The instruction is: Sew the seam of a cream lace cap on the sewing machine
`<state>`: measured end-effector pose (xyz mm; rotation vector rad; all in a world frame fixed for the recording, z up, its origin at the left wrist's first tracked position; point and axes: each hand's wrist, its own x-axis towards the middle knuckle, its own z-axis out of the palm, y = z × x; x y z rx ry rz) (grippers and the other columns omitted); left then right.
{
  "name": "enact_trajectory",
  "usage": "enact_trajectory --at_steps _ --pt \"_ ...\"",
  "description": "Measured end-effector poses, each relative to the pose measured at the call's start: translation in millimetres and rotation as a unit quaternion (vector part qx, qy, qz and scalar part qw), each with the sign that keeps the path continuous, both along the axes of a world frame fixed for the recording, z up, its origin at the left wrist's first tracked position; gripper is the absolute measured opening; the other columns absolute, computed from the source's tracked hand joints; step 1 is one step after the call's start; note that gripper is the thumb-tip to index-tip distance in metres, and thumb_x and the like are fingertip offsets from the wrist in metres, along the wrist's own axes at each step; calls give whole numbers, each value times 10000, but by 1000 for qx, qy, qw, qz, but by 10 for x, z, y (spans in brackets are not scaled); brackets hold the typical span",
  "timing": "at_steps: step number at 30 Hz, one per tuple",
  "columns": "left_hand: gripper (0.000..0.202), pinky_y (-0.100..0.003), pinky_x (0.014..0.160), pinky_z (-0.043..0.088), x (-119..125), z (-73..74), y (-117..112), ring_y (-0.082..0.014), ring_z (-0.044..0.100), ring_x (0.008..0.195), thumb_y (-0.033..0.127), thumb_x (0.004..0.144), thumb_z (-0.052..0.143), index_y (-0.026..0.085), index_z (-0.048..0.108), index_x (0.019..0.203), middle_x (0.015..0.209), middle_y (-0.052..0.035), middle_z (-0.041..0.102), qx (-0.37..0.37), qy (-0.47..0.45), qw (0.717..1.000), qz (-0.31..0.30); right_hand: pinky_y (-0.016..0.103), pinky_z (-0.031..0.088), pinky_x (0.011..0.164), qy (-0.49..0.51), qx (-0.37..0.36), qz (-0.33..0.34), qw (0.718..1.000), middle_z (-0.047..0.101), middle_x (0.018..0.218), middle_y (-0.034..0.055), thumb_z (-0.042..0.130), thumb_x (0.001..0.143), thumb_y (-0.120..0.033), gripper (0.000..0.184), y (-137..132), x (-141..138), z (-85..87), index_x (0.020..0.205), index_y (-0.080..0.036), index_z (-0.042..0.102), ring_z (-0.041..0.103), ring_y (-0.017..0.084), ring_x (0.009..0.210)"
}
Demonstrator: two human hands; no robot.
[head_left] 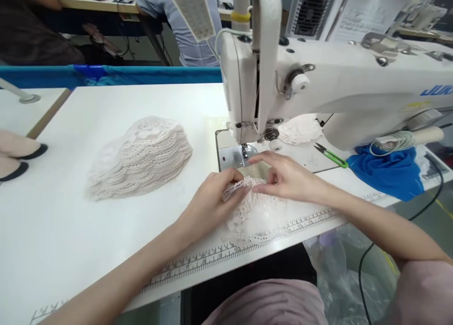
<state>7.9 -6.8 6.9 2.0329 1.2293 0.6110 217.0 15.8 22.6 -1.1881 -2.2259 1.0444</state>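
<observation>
A pale pink piece of lace (244,216) lies at the table's front edge, just before the sewing machine's needle and presser foot (245,150). My left hand (215,193) pinches the upper left edge of this lace between thumb and fingers. My right hand (283,176) is at the lace's upper right, with thumb and index finger apart; the index finger reaches toward the metal needle plate (230,156). The thumb touches or hovers over the lace; I cannot tell which. To the left sits a fanned stack of lace pieces (152,150).
The white sewing machine (325,75) fills the right. Green thread snips (331,155), blue cloth (389,171) and a thread cone (424,136) lie beneath its arm, with more lace (300,129) behind the needle. A ruler scale (212,259) runs along the front edge. People sit beyond.
</observation>
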Motion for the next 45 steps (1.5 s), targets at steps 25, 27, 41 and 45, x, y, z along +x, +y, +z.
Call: enact_trajectory --at_steps 25,27,41,45 --pt "189 -175 425 304 -79 -206 161 -61 383 395 232 949 456 220 399 770 494 108 444 372 49 927 -3 167 341 460 19 247 97 964 419 547 -126 534 860 -124 235 66 -27 -223 1091 -164 529 415 42 433" --pt "192 -175 421 295 -79 -206 156 -62 372 390 235 951 453 222 396 768 482 113 422 369 46 928 -2 161 347 466 21 254 101 962 437 565 -124 539 855 -122 250 68 -32 -230 1098 -178 525 420 37 438" --pt "185 -164 420 292 -81 -175 142 -55 374 387 227 949 450 220 394 773 489 113 440 353 36 935 -3 159 337 441 46 261 95 960 501 565 -115 523 858 -118 223 47 -56 -259 1070 -186 521 408 39 413" --pt "186 -170 414 285 -84 -154 136 -57 364 379 250 956 457 220 406 779 480 117 422 353 37 935 -4 174 335 443 37 272 94 957 566 590 -99 524 853 -129 240 46 -54 -260 1088 -183 534 413 44 410"
